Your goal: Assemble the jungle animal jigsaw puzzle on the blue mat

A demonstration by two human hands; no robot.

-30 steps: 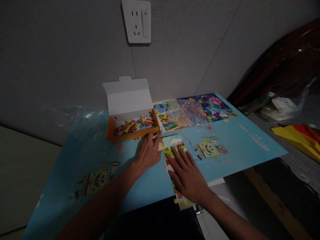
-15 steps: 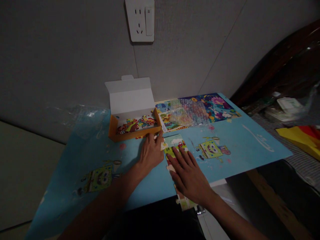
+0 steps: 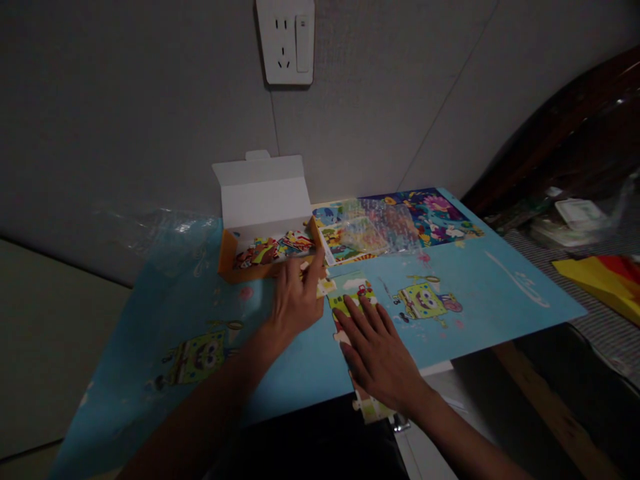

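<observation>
A joined strip of jigsaw puzzle pieces (image 3: pixel 356 285) runs from mid-table toward me, its near end jutting past the table edge. My right hand (image 3: pixel 383 350) lies flat on it, fingers stretched out. At the strip's far left side is a pale puzzle piece (image 3: pixel 326 287). Close by it, my left hand (image 3: pixel 297 297) hovers with its index finger extended and fingers apart. A bit of pale print shows between those fingers; whether they touch it I cannot tell. Just beyond stands an orange box (image 3: pixel 250 272), lid raised, with loose puzzle pieces (image 3: pixel 265 250) inside.
Clear plastic wrapping (image 3: pixel 380 227) covers part of the colourful picture sheets (image 3: pixel 435 213) at the back right. More clear plastic (image 3: pixel 170 230) lies at the back left. The blue cartoon-printed table (image 3: pixel 500 300) meets the wall, which carries a socket (image 3: pixel 287 43).
My left hand has lifted slightly and its index finger has straightened toward the box. My right hand stays flat on the puzzle strip. The view has shifted a little.
</observation>
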